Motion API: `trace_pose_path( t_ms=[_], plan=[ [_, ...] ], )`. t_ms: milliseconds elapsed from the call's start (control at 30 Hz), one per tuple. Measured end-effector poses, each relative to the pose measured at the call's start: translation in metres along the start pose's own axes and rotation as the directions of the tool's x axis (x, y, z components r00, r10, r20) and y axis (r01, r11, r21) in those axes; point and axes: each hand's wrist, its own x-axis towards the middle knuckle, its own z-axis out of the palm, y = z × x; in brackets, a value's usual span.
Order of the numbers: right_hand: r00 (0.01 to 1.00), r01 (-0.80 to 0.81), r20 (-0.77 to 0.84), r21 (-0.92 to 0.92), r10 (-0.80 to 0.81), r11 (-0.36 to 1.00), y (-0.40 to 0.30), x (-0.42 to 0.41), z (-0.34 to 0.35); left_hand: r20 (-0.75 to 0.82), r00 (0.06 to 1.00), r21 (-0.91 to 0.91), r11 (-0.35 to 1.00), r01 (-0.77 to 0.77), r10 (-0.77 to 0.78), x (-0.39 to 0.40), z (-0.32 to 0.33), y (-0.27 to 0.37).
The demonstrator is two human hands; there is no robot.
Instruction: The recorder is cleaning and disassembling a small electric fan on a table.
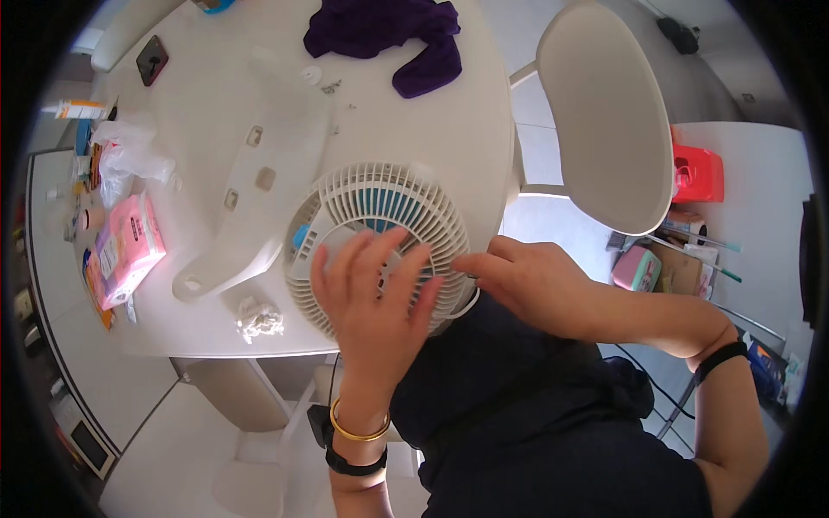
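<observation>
A white electric fan (395, 188) with a slatted grille and blue blades lies on the table's near edge, against the dark shirt. Over its grille my left hand (382, 291) is spread, fingers apart; whether the fingertips touch is unclear. My right hand (518, 272) is at the fan's right rim, thumb and index finger close together near a small dark piece, mostly hidden, so I cannot tell if it is held. Left of the fan lies a long white plastic stand part (246, 207) with square openings and a round hole at one end.
A dark purple cloth (382, 32), a phone (152, 61) and a small white cap (311, 75) lie on the white table (201, 84). Crumpled tissue (259, 320) is near the front edge. A pink tissue pack (129, 249) and plastic bag (129, 158) sit left. A beige chair (605, 123) stands right.
</observation>
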Motion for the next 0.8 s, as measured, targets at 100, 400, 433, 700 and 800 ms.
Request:
trace_pose_path(
  t_ms=[100,400,433,700,800],
  plan=[
    [0.997,0.064,0.046,-0.067,-0.061,0.996,-0.001,0.0,-0.004,-0.087,0.981,0.052,0.982,0.18,-0.175,-0.015,0.0,-0.006],
    [0.936,0.337,0.182,-0.212,-0.302,0.917,0.002,0.007,-0.009,-0.111,0.974,0.072,0.976,0.206,-0.197,-0.015,0.007,-0.009],
    [0.918,0.383,0.191,-0.2,-0.347,0.902,0.001,0.008,-0.009,-0.12,0.973,0.075,0.976,0.205,-0.195,-0.016,0.007,-0.009],
    [0.793,0.602,0.238,-0.45,-0.561,0.66,0.013,0.022,-0.018,-0.143,0.973,0.081,0.978,0.192,-0.18,-0.017,0.006,-0.007],
    [0.783,0.614,0.287,-0.495,-0.551,0.615,0.011,0.025,-0.019,-0.137,0.973,0.09,0.976,0.197,-0.184,-0.017,0.008,-0.008]
  ],
)
